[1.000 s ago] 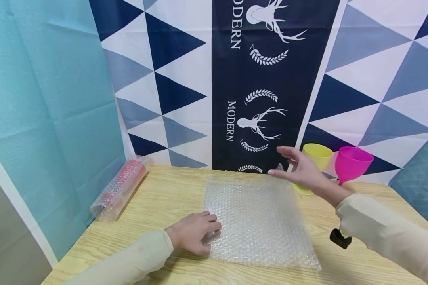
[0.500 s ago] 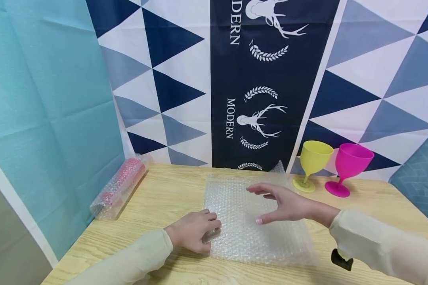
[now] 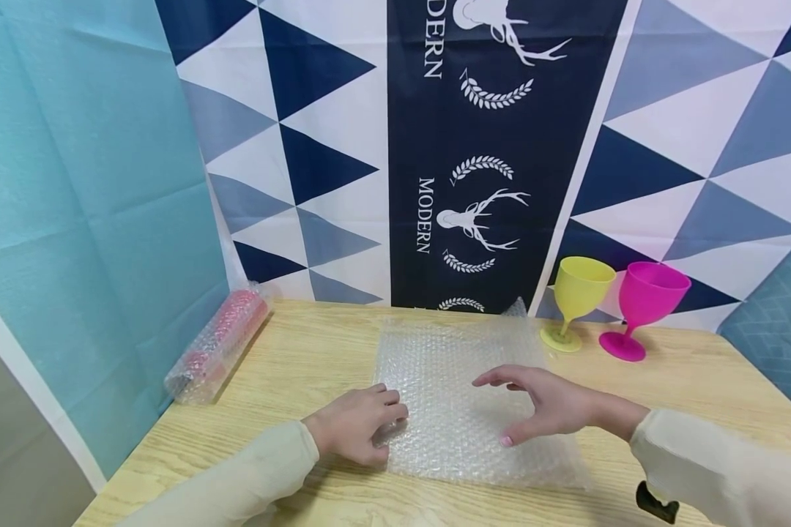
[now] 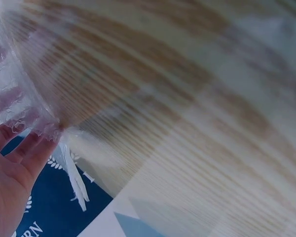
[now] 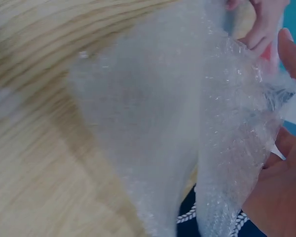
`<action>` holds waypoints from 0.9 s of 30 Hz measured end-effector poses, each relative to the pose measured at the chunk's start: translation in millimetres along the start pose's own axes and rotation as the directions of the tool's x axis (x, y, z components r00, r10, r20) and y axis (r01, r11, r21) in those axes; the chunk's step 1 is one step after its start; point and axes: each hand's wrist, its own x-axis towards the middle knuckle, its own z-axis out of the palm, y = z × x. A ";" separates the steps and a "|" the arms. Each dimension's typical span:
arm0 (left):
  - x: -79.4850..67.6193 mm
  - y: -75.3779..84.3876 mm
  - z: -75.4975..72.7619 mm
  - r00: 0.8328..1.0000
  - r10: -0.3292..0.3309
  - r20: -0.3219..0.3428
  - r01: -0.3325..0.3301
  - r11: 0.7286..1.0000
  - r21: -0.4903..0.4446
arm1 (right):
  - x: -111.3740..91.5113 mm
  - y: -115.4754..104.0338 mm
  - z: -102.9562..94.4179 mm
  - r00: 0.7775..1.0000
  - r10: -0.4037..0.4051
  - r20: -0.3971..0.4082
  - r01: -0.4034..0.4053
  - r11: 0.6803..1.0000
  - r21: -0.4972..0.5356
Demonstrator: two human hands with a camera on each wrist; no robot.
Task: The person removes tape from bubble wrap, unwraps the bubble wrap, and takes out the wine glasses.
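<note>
A sheet of clear bubble wrap (image 3: 435,366) lies on the wooden table. At its left edge rests my left hand (image 3: 356,424), fingers bent and thumb set apart from them; in the left wrist view, fingers (image 4: 32,150) touch the wrap's crinkled edge. My right hand (image 3: 554,406) is over the right half of the sheet, thumb and fingers spread wide with nothing visible between them. In the right wrist view, that hand (image 5: 281,182) appears beside the blurred wrap (image 5: 232,108); whether it touches the plastic is unclear.
A yellow goblet (image 3: 581,289) and a magenta goblet (image 3: 651,296) stand upright at the back right. A red object wrapped in bubble wrap (image 3: 220,344) lies at the back left. Patterned cloth (image 3: 329,161) hangs behind the table (image 3: 316,351).
My right hand has come down and nearer from beside the yellow goblet to over the wrap, then shifted slightly right. The left hand has stayed at the left edge.
</note>
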 end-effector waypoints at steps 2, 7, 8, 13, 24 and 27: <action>-0.1 0.1 0.5 1.000 -0.003 0.002 0.003 1.000 0.000 | -4.6 4.6 3.2 1.000 -0.008 -0.013 0.008 1.000 -0.017; -0.1 0.3 1.3 1.000 -0.005 0.010 0.005 1.000 -0.004 | -15.2 16.8 13.3 0.996 -0.059 -0.064 0.053 0.993 -0.106; 0.0 0.4 1.3 1.000 -0.004 0.012 0.004 1.000 -0.005 | -17.1 19.3 15.4 0.995 -0.067 -0.075 0.057 0.991 -0.125; 0.7 1.0 1.0 1.000 -0.004 0.017 0.004 1.000 -0.007 | -26.5 31.0 24.7 0.987 -0.106 -0.120 0.077 0.972 -0.221; 0.4 1.5 -2.1 0.999 -0.009 0.038 0.010 1.000 -0.029 | -46.0 48.6 36.7 0.974 -0.164 -0.155 0.106 0.938 -0.331; -0.1 0.9 -3.7 0.999 -0.007 0.036 0.008 1.000 -0.025 | -50.7 49.8 37.8 0.978 -0.147 -0.151 0.085 0.930 -0.357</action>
